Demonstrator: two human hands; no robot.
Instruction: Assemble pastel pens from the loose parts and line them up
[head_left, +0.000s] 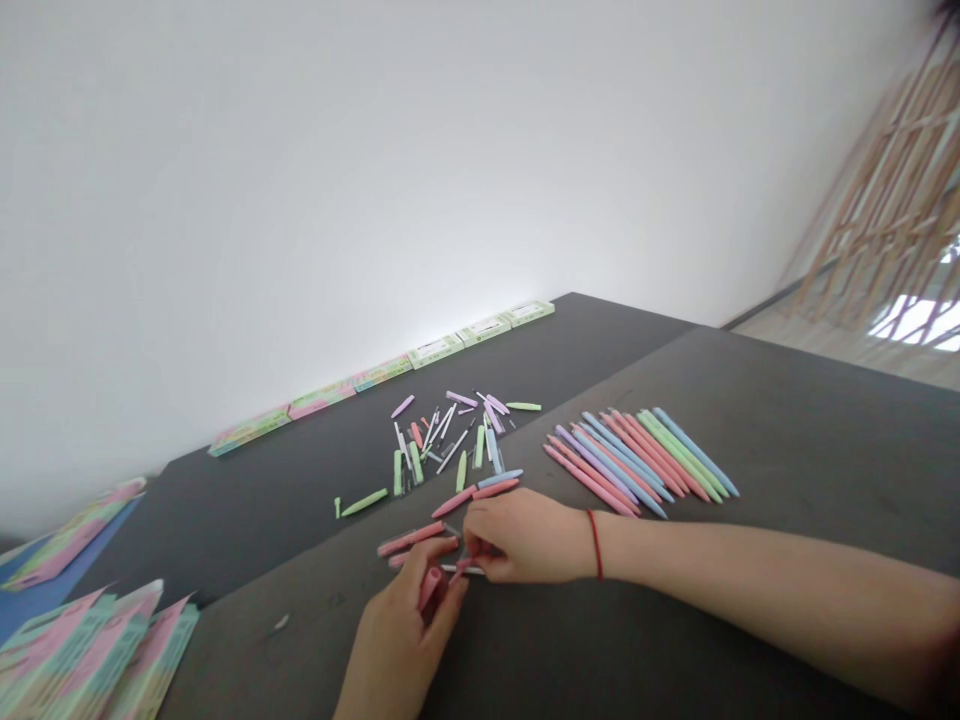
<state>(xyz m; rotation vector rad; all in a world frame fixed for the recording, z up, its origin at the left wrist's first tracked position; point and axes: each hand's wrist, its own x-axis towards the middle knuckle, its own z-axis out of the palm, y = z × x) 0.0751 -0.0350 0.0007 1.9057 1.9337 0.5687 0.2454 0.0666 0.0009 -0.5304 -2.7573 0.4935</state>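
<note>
L hand (397,640): pink pen barrel (430,588), gripped. R hand (525,535): fingertips pinch pen part (463,565). Light, stiff plastic, prob.; hold mid-barrel.

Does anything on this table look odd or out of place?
Yes: a small pale scrap lies alone on the dark table, left of the left hand. Beyond it, loose pen parts lie jumbled, unlike the neatly fanned pens beside them.

Pen parts (442,440) on table (262,520), whole pens (637,460) right, boxes (382,373) behind
</note>
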